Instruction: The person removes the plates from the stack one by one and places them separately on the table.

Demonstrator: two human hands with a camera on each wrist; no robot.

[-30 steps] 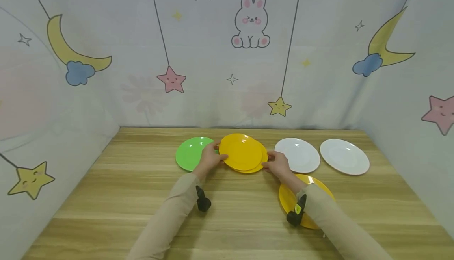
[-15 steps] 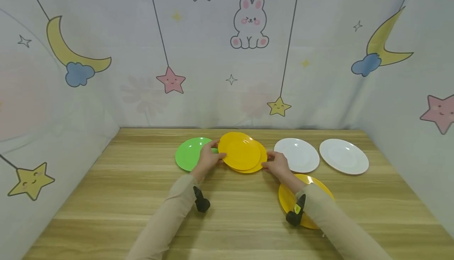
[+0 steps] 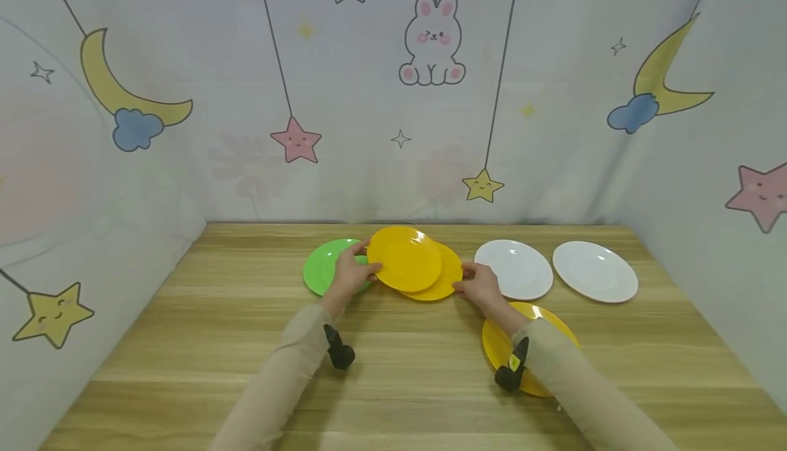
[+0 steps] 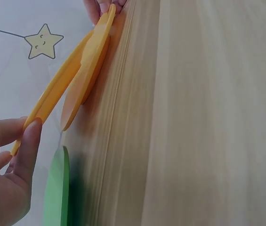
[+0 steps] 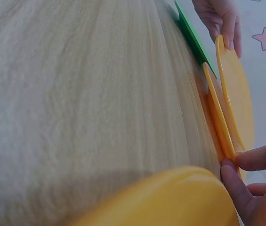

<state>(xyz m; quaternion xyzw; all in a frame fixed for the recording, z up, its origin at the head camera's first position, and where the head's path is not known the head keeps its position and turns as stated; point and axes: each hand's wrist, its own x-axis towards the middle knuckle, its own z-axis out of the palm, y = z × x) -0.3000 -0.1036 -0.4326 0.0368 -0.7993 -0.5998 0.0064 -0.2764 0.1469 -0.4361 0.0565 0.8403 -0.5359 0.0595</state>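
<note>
Thumb and fingers of my left hand (image 3: 349, 273) pinch the left rim of a yellow plate (image 3: 402, 260), raised and tilted at that side. It overlaps a second yellow plate (image 3: 453, 275), which shows as a crescent on the right. My right hand (image 3: 481, 287) pinches the right rim of this lower plate. In the left wrist view the raised plate (image 4: 57, 89) leans away from the lower plate (image 4: 78, 89), the gap widening toward my left hand. A green plate (image 3: 318, 270) lies beside and partly behind my left hand.
Two white plates (image 3: 515, 270) (image 3: 596, 272) lie at the back right of the wooden table (image 3: 406, 376). Another yellow plate (image 3: 499, 348) lies under my right forearm, partly hidden by it. A printed white curtain (image 3: 356, 184) encloses the back and sides.
My left hand has moved left and slightly up with the upper yellow plate, uncovering more of the lower one. My right hand has stayed nearly still at the lower plate's rim.
</note>
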